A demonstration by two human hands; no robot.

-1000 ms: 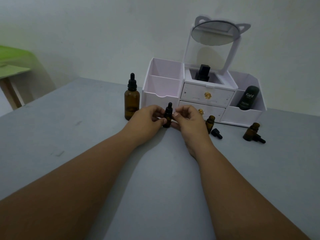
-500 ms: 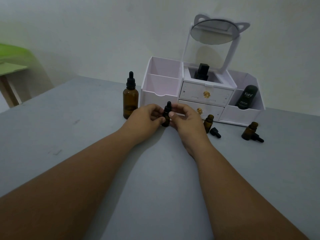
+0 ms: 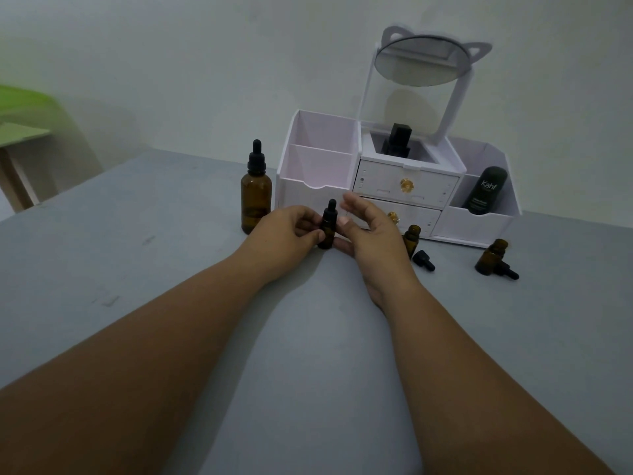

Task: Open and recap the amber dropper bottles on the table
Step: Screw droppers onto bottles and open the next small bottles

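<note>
Grey table (image 3: 171, 269): left hand (image 3: 287, 234) holds capped bottle (image 3: 327, 231).

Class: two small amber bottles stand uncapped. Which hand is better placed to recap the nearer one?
Probably right. The right hand is open beside the uncapped bottle and its loose cap, while the left hand grips the capped small bottle.

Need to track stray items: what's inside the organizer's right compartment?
A dark green Kahf bottle leans inside the white organizer's right compartment. The front wall hides its base and the floor.
</note>
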